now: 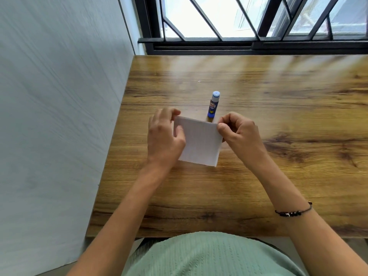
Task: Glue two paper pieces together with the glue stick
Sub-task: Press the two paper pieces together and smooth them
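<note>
A white, faintly lined paper (200, 142) is held over the middle of the wooden table (258, 176). It looks like two stacked pieces with edges lined up, though I cannot tell for sure. My left hand (165, 140) grips its left edge, thumb on top. My right hand (239, 132) pinches its upper right corner. A blue and white glue stick (213, 104) stands upright with its cap on, just behind the paper's far edge, and neither hand touches it.
A pale wall runs along the table's left edge. A dark-framed window with bars sits behind the far edge. A dark beaded bracelet (292, 212) is on my right wrist. A tiny scrap (199, 81) lies far back on the table.
</note>
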Demonstrator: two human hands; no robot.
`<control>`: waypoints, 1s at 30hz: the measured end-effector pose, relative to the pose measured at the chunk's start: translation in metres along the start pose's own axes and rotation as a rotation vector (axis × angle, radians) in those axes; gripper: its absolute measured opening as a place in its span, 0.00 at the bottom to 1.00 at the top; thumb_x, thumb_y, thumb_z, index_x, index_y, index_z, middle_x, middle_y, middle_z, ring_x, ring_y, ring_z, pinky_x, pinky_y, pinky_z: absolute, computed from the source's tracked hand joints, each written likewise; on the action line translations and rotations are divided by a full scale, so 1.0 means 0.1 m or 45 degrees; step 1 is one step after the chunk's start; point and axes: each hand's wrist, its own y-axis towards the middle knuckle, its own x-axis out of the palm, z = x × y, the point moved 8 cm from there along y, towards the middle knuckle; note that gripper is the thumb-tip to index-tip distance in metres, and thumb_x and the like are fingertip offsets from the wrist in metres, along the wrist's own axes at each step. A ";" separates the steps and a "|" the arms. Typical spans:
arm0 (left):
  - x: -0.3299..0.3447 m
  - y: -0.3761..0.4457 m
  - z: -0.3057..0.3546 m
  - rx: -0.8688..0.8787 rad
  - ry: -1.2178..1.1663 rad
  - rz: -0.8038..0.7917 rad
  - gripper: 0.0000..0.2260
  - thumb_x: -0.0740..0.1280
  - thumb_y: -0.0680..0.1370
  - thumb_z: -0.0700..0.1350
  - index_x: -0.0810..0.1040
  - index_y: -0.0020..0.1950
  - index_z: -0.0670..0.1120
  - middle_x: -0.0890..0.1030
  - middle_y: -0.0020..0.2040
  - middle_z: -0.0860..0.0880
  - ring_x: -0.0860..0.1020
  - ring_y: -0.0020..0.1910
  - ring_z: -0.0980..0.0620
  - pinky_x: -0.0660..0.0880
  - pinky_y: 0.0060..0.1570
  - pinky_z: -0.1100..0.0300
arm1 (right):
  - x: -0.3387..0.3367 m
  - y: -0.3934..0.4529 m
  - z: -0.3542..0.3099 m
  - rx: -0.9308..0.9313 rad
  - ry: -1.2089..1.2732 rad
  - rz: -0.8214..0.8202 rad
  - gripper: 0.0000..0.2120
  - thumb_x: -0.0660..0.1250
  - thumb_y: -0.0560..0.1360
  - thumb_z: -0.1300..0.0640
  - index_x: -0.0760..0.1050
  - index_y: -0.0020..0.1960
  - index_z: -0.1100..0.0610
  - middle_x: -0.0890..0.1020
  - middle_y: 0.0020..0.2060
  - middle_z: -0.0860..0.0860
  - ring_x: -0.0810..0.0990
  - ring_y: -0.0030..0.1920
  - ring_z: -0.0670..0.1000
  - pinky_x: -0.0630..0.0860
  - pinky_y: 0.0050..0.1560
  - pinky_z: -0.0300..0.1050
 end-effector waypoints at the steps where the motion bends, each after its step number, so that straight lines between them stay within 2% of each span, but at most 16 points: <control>1: 0.00 0.01 0.10 0.119 0.078 0.004 0.12 0.64 0.73 0.36 0.75 0.56 0.44 0.76 0.51 0.48 0.72 0.53 0.51 0.66 0.53 0.68 | 0.01 0.01 -0.04 -0.032 -0.038 -0.029 0.09 0.63 0.73 0.62 0.73 0.36 0.52 0.76 0.30 0.52 0.74 0.31 0.46 0.75 0.35 0.43; 2: 0.01 0.01 0.19 0.233 0.143 -0.001 0.13 0.65 0.73 0.37 0.76 0.57 0.44 0.77 0.53 0.47 0.71 0.55 0.51 0.63 0.55 0.69 | 0.02 0.02 -0.10 -0.068 -0.078 -0.061 0.09 0.64 0.73 0.62 0.73 0.36 0.52 0.75 0.28 0.48 0.72 0.29 0.42 0.71 0.32 0.34; 3: 0.03 0.01 0.28 0.337 0.200 -0.020 0.13 0.65 0.72 0.37 0.77 0.56 0.43 0.78 0.53 0.46 0.70 0.56 0.50 0.62 0.56 0.68 | 0.03 0.02 -0.15 -0.101 -0.108 -0.091 0.08 0.64 0.73 0.62 0.73 0.36 0.53 0.73 0.28 0.45 0.71 0.28 0.40 0.67 0.31 0.31; 5: 0.13 0.01 0.42 0.499 0.263 -0.108 0.10 0.65 0.72 0.39 0.79 0.52 0.42 0.80 0.50 0.44 0.73 0.53 0.47 0.66 0.54 0.62 | 0.04 0.03 -0.23 -0.150 -0.128 -0.125 0.06 0.65 0.72 0.63 0.74 0.37 0.55 0.72 0.28 0.43 0.70 0.27 0.39 0.66 0.30 0.29; 7: 0.18 0.01 0.53 0.568 0.258 -0.180 0.06 0.64 0.73 0.40 0.80 0.46 0.41 0.80 0.43 0.43 0.76 0.46 0.44 0.70 0.46 0.59 | 0.03 0.05 -0.29 -0.192 -0.131 -0.130 0.06 0.66 0.72 0.62 0.74 0.37 0.55 0.72 0.28 0.43 0.70 0.27 0.39 0.64 0.30 0.28; 9: 0.17 0.04 0.57 0.570 0.220 -0.183 0.05 0.64 0.74 0.41 0.79 0.43 0.40 0.79 0.39 0.43 0.76 0.41 0.45 0.68 0.38 0.58 | 0.01 0.08 -0.33 -0.211 -0.122 -0.140 0.06 0.66 0.72 0.61 0.74 0.38 0.54 0.73 0.28 0.44 0.69 0.28 0.41 0.65 0.31 0.30; 12: 0.08 0.09 0.57 0.518 0.085 -0.129 0.07 0.65 0.73 0.43 0.79 0.40 0.40 0.79 0.37 0.45 0.76 0.35 0.47 0.72 0.34 0.54 | -0.01 0.10 -0.33 -0.190 -0.015 -0.130 0.04 0.67 0.72 0.59 0.75 0.39 0.54 0.75 0.30 0.47 0.69 0.30 0.43 0.67 0.32 0.39; 16: -0.07 0.13 0.56 0.388 -0.067 -0.028 0.07 0.66 0.72 0.43 0.81 0.38 0.41 0.81 0.36 0.47 0.75 0.34 0.52 0.69 0.34 0.62 | -0.02 0.07 -0.29 -0.137 0.148 -0.050 0.04 0.66 0.71 0.54 0.74 0.37 0.52 0.76 0.31 0.46 0.72 0.33 0.46 0.69 0.35 0.44; 18: -0.10 0.15 0.52 0.313 -0.121 0.003 0.07 0.67 0.72 0.42 0.81 0.38 0.41 0.81 0.36 0.47 0.76 0.35 0.52 0.70 0.37 0.61 | -0.01 0.05 -0.23 -0.104 0.161 -0.034 0.05 0.65 0.70 0.54 0.73 0.35 0.51 0.75 0.31 0.48 0.71 0.34 0.47 0.68 0.35 0.46; 20: -0.11 0.15 0.46 0.246 -0.152 0.018 0.07 0.67 0.72 0.43 0.81 0.39 0.41 0.82 0.37 0.47 0.77 0.37 0.52 0.71 0.38 0.60 | 0.01 0.02 -0.17 -0.078 0.172 -0.054 0.06 0.65 0.71 0.54 0.73 0.35 0.52 0.74 0.31 0.51 0.70 0.33 0.48 0.67 0.35 0.46; 23: -0.14 0.16 0.32 0.102 -0.237 0.050 0.06 0.67 0.74 0.42 0.82 0.40 0.42 0.82 0.38 0.50 0.76 0.37 0.55 0.71 0.37 0.65 | 0.02 -0.02 -0.06 -0.028 0.145 -0.080 0.07 0.66 0.72 0.56 0.74 0.35 0.53 0.74 0.31 0.52 0.70 0.32 0.48 0.67 0.35 0.46; 27: -0.16 0.20 0.07 -0.102 -0.351 0.063 0.04 0.67 0.74 0.44 0.81 0.41 0.47 0.78 0.35 0.56 0.74 0.34 0.64 0.68 0.33 0.75 | 0.04 -0.10 0.10 0.068 0.158 -0.136 0.06 0.65 0.74 0.62 0.75 0.38 0.58 0.78 0.30 0.53 0.77 0.32 0.50 0.77 0.39 0.53; 30: -0.11 0.15 -0.05 -0.202 -0.409 0.041 0.06 0.66 0.75 0.44 0.79 0.38 0.49 0.77 0.33 0.58 0.73 0.34 0.62 0.67 0.33 0.72 | 0.05 -0.14 0.15 0.079 0.134 -0.150 0.05 0.65 0.74 0.63 0.75 0.39 0.58 0.79 0.30 0.53 0.78 0.33 0.52 0.78 0.41 0.54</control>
